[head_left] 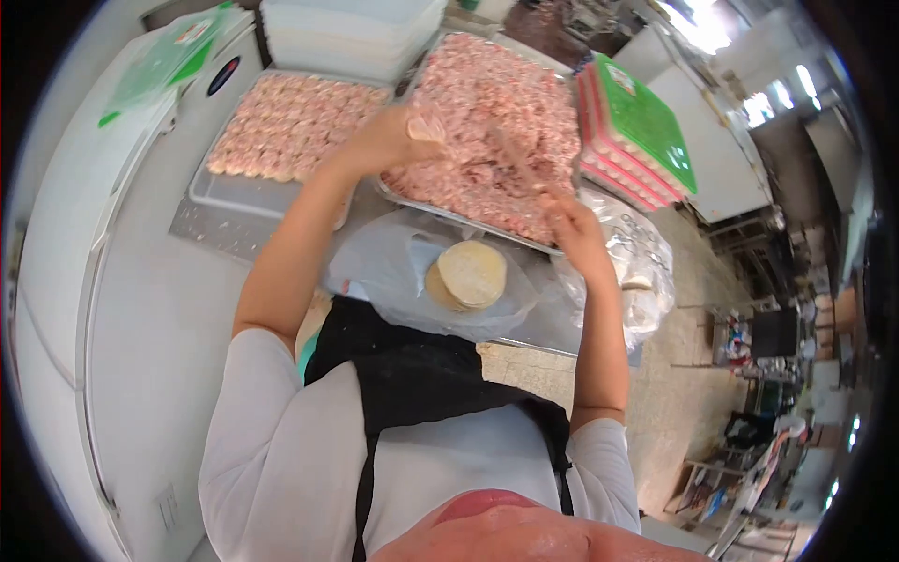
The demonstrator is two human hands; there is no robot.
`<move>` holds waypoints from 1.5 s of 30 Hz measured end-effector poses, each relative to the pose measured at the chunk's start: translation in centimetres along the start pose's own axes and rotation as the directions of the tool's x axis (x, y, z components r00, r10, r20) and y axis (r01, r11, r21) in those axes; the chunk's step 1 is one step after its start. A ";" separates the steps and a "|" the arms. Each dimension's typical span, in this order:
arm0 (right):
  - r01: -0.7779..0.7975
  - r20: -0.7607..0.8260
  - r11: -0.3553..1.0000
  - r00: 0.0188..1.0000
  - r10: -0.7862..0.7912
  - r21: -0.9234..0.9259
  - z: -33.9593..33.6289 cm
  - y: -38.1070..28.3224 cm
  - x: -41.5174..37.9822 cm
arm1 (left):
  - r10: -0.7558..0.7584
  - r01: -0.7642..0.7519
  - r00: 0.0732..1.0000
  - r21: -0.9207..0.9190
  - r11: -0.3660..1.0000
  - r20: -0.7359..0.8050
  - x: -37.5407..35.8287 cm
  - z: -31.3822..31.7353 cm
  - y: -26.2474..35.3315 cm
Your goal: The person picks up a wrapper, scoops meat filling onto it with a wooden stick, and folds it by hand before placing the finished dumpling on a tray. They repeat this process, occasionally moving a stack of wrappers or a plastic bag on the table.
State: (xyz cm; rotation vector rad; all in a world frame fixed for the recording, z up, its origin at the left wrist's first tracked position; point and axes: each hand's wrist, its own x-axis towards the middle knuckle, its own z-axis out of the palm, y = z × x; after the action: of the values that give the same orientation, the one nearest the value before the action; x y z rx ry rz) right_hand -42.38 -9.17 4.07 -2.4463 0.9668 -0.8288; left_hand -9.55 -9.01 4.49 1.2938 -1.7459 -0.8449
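Above the left part of a metal tray of pinkish minced filling (496, 84), my left hand (393, 140) is curled around a pale round wrapper (424, 126). Whether filling lies on this wrapper is hard to make out. My right hand (573, 229), at the tray's near right edge, grips a thin flat spatula (520, 159) whose blurred blade reaches into the filling. Closer to my body, a stack of round yellowish wrappers (473, 273) rests on a clear plastic bag (384, 262). Left of the filling, rows of filled dumplings (290, 122) cover a second tray (225, 192).
White stacked containers (351, 37) stand behind the trays. To the right are pink and white stacked trays with a green lid (646, 122) and a plastic bag of white packages (641, 272). A white appliance (159, 281) borders the left side. Shelving (749, 347) stands farther right.
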 end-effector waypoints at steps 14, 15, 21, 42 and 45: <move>-0.449 0.011 0.632 0.821 0.571 0.632 3.3 1.6 -1.8 | -0.365 0.391 0.920 0.435 0.811 -0.146 -13.4 -7.0 -3.6; -0.452 0.000 0.630 0.812 0.583 0.632 3.3 1.4 -1.9 | -0.361 0.392 0.919 0.467 0.792 -0.158 -13.1 -6.9 -4.0; -0.428 -0.013 0.654 0.831 0.556 0.623 3.4 2.3 -2.2 | -0.379 0.353 0.921 0.614 0.706 -0.094 -11.3 -5.9 -7.2; -0.043 0.051 0.973 0.997 0.056 -0.227 0.3 1.6 6.0 | -0.030 0.123 0.979 0.472 0.873 -0.201 -13.0 -2.8 -2.5; -0.145 0.072 0.898 0.979 0.191 -0.416 1.3 2.2 11.0 | -0.027 0.053 0.995 0.276 0.960 -0.096 -13.6 -1.8 -1.6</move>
State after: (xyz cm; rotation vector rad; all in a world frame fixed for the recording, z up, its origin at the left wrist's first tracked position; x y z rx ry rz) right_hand -36.11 -18.31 6.13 -2.6623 1.4052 -0.4578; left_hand -4.95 3.55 1.16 1.5307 -1.8169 -0.5649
